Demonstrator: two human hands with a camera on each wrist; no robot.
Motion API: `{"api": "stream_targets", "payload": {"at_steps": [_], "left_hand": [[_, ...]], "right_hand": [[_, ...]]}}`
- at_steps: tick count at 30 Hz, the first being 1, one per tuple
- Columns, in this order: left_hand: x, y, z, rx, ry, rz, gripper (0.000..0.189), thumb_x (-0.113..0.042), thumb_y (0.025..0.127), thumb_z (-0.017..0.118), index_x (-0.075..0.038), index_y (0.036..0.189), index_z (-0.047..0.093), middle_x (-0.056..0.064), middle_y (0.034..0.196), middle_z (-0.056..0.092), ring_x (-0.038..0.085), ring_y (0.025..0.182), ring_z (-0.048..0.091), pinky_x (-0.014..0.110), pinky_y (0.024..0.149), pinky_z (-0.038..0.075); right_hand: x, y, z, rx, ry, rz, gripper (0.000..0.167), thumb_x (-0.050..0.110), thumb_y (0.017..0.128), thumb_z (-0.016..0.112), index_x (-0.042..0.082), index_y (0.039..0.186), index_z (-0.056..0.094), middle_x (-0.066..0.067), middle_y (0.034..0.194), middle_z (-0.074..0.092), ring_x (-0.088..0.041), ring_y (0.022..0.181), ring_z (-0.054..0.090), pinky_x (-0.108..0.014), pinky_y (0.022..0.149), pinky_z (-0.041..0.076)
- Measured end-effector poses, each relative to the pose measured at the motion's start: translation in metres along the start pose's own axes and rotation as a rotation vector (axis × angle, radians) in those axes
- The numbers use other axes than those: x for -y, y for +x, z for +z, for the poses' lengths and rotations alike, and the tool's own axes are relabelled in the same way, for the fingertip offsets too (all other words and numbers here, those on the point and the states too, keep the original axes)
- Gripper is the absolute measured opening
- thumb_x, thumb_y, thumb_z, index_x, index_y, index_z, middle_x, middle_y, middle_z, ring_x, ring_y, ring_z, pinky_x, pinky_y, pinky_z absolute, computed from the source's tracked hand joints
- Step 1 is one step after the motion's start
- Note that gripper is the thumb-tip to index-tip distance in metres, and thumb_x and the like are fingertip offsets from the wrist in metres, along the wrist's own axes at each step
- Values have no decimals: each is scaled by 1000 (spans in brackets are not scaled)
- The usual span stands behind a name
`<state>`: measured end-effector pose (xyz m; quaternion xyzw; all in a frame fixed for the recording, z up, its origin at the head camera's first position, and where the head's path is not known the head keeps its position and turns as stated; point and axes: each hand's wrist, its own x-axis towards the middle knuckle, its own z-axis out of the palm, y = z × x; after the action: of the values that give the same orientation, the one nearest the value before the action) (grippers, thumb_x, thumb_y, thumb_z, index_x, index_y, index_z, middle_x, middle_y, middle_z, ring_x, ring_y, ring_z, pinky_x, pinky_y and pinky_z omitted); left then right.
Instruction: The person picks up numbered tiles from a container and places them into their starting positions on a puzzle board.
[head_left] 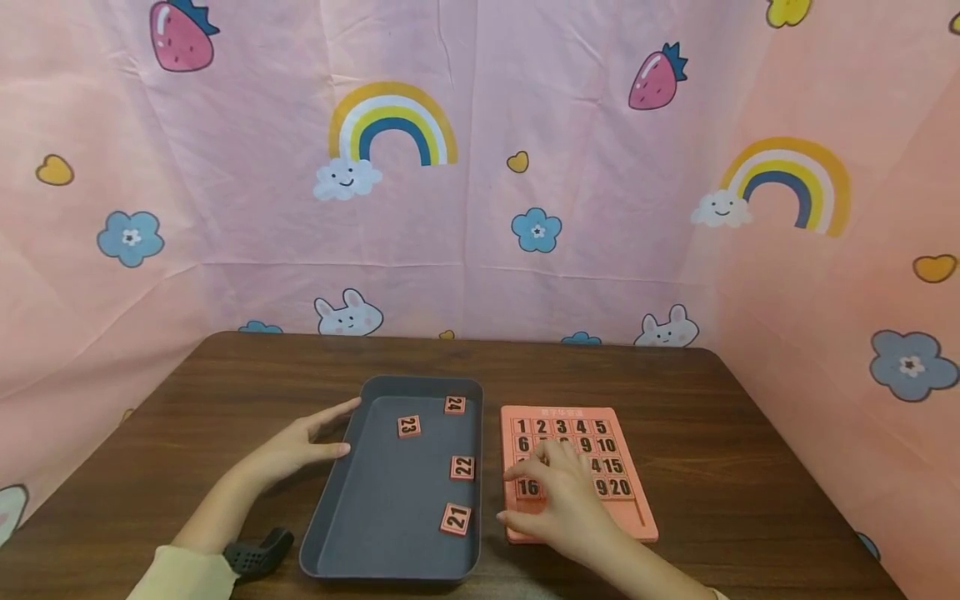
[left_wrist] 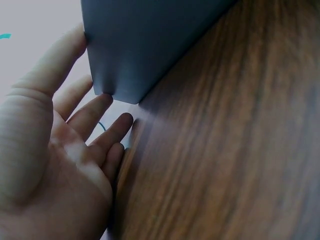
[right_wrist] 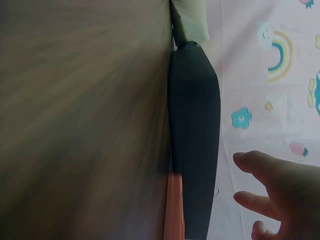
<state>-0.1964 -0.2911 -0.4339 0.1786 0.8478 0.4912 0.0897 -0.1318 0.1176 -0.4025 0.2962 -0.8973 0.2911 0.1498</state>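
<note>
My left hand [head_left: 302, 444] rests against the left wall of a dark grey tray [head_left: 390, 533]; in the left wrist view its thumb and fingertips touch the tray's outside. Inside the tray lie loose pink number tiles: 24 [head_left: 454, 405], 23 [head_left: 408, 427], 22 [head_left: 462, 467] and 21 [head_left: 456, 519]. To the right is a pink number puzzle board [head_left: 643, 525] with tiles in rows, from 1 up to 20. Over its lower left part hovers my right hand [head_left: 566, 504], thumb and index finger apart, holding nothing visible. It hides several middle tiles.
Both the tray and the board lie on a dark brown wooden table [head_left: 720, 467]. A pink printed cloth [head_left: 480, 217] hangs behind the table and along its sides. Around the left wrist sits a black strap [head_left: 258, 554].
</note>
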Motion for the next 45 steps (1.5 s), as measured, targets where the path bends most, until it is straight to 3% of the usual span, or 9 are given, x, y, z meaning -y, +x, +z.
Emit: {"api": "stream_targets", "payload": {"at_steps": [3, 11, 19, 25, 32, 38, 41, 45], "left_hand": [[2, 0, 0, -3, -6, 6, 69, -21, 92, 66, -12, 150, 31, 24, 151, 28, 48, 137, 19, 67, 100, 26], [4, 0, 3, -3, -7, 11, 69, -21, 91, 66, -11, 150, 31, 24, 150, 28, 49, 137, 19, 68, 99, 25], [6, 1, 1, -5, -14, 14, 69, -21, 91, 66, -12, 150, 32, 24, 151, 28, 49, 137, 18, 69, 99, 25], [5, 1, 1, -5, -24, 15, 69, -20, 91, 66, -12, 150, 32, 23, 151, 28, 49, 137, 17, 69, 99, 25], [4, 0, 1, 0, -11, 3, 68, -22, 92, 66, -13, 150, 32, 23, 151, 28, 49, 137, 18, 68, 98, 27], [2, 1, 2, -4, -2, 0, 69, -23, 91, 66, -13, 151, 31, 23, 151, 28, 49, 137, 19, 68, 99, 26], [3, 1, 1, -3, 4, 4, 69, -23, 91, 66, -13, 151, 31, 23, 151, 28, 49, 137, 18, 68, 99, 26], [4, 1, 1, -6, -5, 15, 69, -21, 91, 66, -12, 150, 33, 23, 151, 29, 48, 137, 19, 68, 99, 26]], "right_hand": [[12, 11, 10, 57, 2, -2, 33, 37, 67, 86, 25, 95, 72, 12, 90, 40, -11, 86, 35, -38, 75, 27], [33, 32, 27, 255, -155, 41, 35, 45, 64, 84, 26, 92, 74, 10, 86, 37, -13, 82, 31, -34, 73, 28], [42, 40, 34, 324, -209, 79, 33, 42, 55, 90, 31, 81, 73, 9, 87, 38, -14, 81, 30, -33, 70, 27], [44, 44, 37, 354, -210, 73, 29, 38, 54, 92, 30, 72, 71, 9, 87, 38, -14, 80, 30, -33, 70, 25], [47, 46, 38, 370, -247, 62, 33, 36, 54, 92, 29, 55, 60, 9, 84, 41, -13, 80, 31, -33, 68, 27], [45, 45, 40, 356, -228, 63, 35, 42, 56, 90, 28, 54, 58, 9, 83, 40, -13, 79, 30, -31, 69, 26], [43, 43, 40, 311, -216, 56, 31, 43, 58, 88, 29, 57, 60, 9, 84, 41, -13, 80, 31, -31, 69, 26], [42, 38, 36, 191, -210, 47, 27, 43, 58, 85, 28, 61, 64, 9, 84, 41, -13, 82, 33, -31, 70, 28]]}}
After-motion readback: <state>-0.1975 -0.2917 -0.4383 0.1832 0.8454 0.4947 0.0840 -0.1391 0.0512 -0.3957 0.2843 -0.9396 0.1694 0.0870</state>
